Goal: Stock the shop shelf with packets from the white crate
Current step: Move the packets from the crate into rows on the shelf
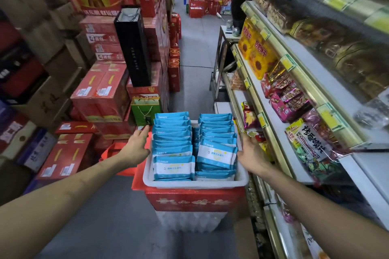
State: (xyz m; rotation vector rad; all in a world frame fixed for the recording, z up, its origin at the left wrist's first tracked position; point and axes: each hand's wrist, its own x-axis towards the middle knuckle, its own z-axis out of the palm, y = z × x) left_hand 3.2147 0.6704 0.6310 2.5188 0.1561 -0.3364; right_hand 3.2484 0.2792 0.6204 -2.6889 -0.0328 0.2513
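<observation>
Two rows of blue packets, stood up in white crate beside shelf. Looked soft, light, slippery; best pinched by top edge. Left hand and right hand spread loose at crate sides.

Both bare arms outstretched; left hand, right hand, fingers extended forward

Stacked goods along the left side of a shop aisle

Red cartons are piled high on the grey floor, with brown cardboard boxes at their left. A tall black gift bag stands upright on one red pile, and a green gift bag is just below it. More red boxes stand at the far end of the floor.
</observation>
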